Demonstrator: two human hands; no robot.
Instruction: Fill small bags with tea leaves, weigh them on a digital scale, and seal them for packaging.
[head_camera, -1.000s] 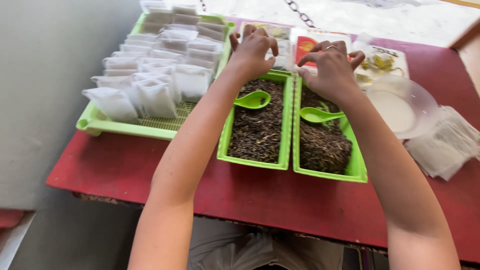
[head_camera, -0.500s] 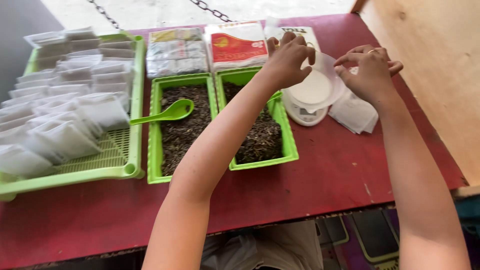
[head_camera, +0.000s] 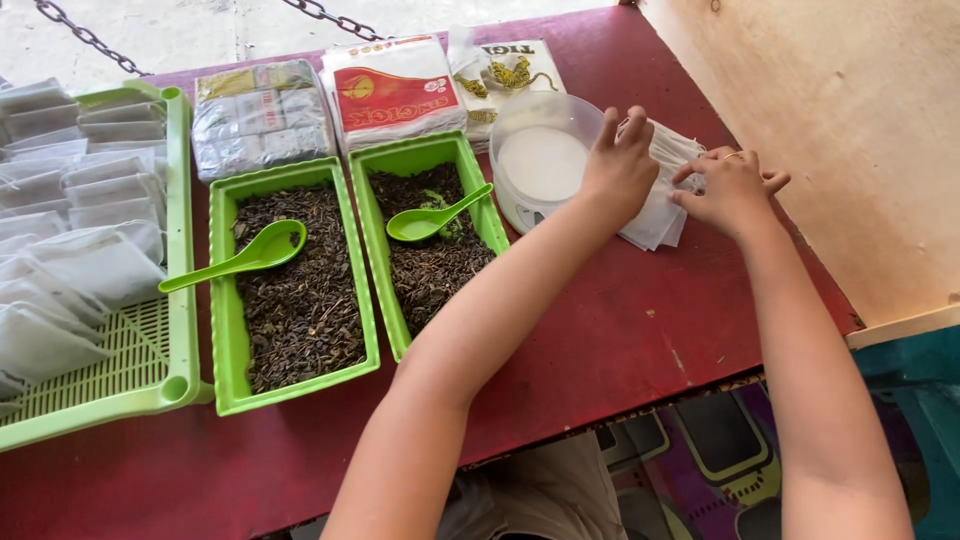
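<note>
Both hands rest on a stack of white filter bags (head_camera: 660, 205): left hand (head_camera: 620, 165) flat, fingers together, pressing it; right hand (head_camera: 730, 187) pinching its edge. Clear bowl (head_camera: 540, 160) just left.

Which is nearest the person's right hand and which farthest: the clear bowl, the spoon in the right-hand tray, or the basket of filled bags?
1. Clear bowl, just left of the right hand.
2. Spoon, further left in its tray.
3. Basket, far left edge.
</note>
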